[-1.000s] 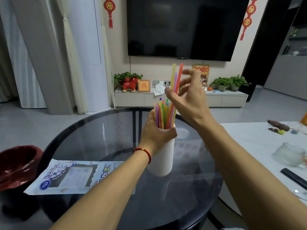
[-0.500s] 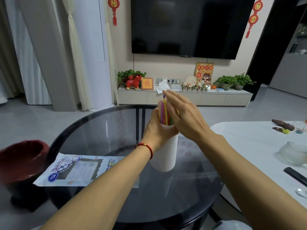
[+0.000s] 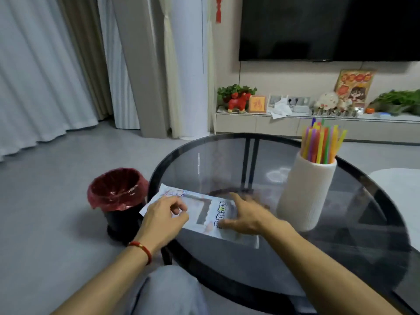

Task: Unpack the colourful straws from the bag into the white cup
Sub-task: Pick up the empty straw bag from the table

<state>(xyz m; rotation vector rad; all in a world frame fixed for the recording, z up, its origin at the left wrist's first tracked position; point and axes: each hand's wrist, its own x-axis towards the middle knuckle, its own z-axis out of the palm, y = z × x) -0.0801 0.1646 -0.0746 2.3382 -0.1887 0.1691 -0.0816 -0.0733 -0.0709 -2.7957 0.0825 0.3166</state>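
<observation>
The white ribbed cup (image 3: 304, 194) stands upright on the right of the round glass table (image 3: 354, 251). Several colourful straws (image 3: 320, 142) stick out of its top, fanned slightly. The printed straw bag (image 3: 204, 211) lies flat near the table's left edge. My left hand (image 3: 163, 221) hovers over the bag's left end with fingers curled; whether it grips the bag is unclear. My right hand (image 3: 245, 217), blurred, rests with fingers spread on the bag's right part, just left of the cup. Neither hand touches the cup.
A black bin with a red liner (image 3: 118, 192) stands on the floor just left of the table. My knee (image 3: 170, 292) is below the table's near rim. A white table (image 3: 395, 185) adjoins on the right. A TV cabinet (image 3: 250, 123) stands behind.
Both hands have left the cup and straws and dropped to the bag at the left. The view has swung left, so the cup now sits at the right.
</observation>
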